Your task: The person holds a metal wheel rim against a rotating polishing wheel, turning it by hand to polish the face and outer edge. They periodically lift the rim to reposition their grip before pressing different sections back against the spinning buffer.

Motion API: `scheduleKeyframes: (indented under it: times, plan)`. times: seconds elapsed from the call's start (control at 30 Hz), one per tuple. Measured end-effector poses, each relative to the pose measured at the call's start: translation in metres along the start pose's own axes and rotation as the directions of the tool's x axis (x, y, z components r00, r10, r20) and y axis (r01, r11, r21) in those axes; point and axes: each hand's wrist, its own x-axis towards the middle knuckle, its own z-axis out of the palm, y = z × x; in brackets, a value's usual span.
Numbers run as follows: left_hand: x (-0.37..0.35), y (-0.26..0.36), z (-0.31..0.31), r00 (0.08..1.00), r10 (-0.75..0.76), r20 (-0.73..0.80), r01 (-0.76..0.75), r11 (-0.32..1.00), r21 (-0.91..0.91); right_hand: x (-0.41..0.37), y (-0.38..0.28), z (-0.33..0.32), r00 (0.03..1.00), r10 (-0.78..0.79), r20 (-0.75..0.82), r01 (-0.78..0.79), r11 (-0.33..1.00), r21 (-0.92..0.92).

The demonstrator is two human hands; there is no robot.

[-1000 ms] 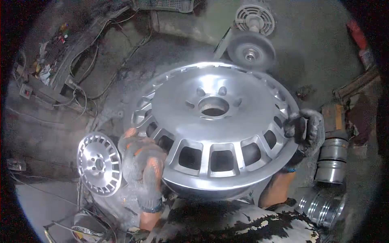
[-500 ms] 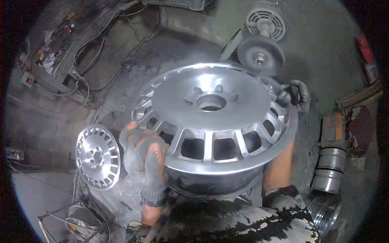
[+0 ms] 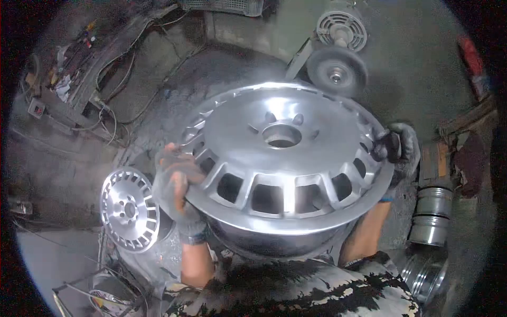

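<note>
A large silver alloy wheel rim [image 3: 232,127] is held up in front of my body, its spoked face turned upward and toward me. My left hand [image 3: 179,182], in a grey glove with orange patches, grips the left edge, fingers over the lip. On the right edge, my right hand [image 3: 404,148] in a dark-stained glove is closed around the outer lip, its fingertips by the slots. Beyond the far edge stands a round buffing wheel [image 3: 336,74], blurred as if spinning; whether the rim touches it is not clear.
A motor [image 3: 341,31] sits behind the buffing wheel. Another finished-looking rim [image 3: 117,208] leans at the left. Stacked metal rims [image 3: 430,227] stand at the right. Cables [image 3: 108,116] and a switch box [image 3: 37,108] line the left side, and a grey crate [image 3: 224,5] is at the top.
The rim has shifted slightly right and turned a little. My right hand has moved right and down with its edge; my left hand has moved slightly up and left.
</note>
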Motion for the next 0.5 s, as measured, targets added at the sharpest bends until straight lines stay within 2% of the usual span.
scheduleKeyframes:
  times: [0.07, 0.13, 0.23, 0.33, 0.4, 0.47, 0.5]
  plan:
    - [0.004, -0.015, -0.009, 0.999, -0.051, 0.005, 0.050, 0.997, 0.061, 0.008, -0.016, -0.012, 0.968, -0.241, 0.075, 0.252, 0.939, -0.234]
    - [0.007, -0.023, -0.013, 0.998, -0.061, 0.035, 0.057, 0.993, 0.106, 0.005, -0.015, -0.013, 0.966, -0.252, 0.064, 0.260, 0.929, -0.265]
    - [0.007, -0.019, -0.012, 0.998, -0.016, 0.064, 0.012, 0.998, 0.062, 0.005, -0.007, -0.012, 0.976, -0.213, 0.052, 0.220, 0.941, -0.257]
    - [0.005, -0.014, -0.007, 0.999, -0.035, 0.010, 0.035, 0.999, 0.007, 0.001, 0.002, -0.002, 0.999, -0.031, 0.020, 0.032, 0.999, -0.029]
    - [0.007, -0.015, -0.006, 0.999, -0.037, -0.016, 0.038, 0.998, 0.039, 0.003, 0.007, 0.008, 1.000, -0.026, 0.014, 0.026, 0.999, 0.025]
    - [0.009, -0.020, -0.007, 1.000, -0.014, -0.014, 0.016, 0.995, 0.096, 0.010, 0.014, 0.018, 0.983, -0.181, 0.016, 0.182, 0.979, -0.090]
    - [0.010, -0.022, -0.006, 1.000, -0.004, -0.014, 0.005, 0.994, 0.107, 0.013, 0.018, 0.023, 0.988, -0.156, 0.019, 0.157, 0.987, -0.036]
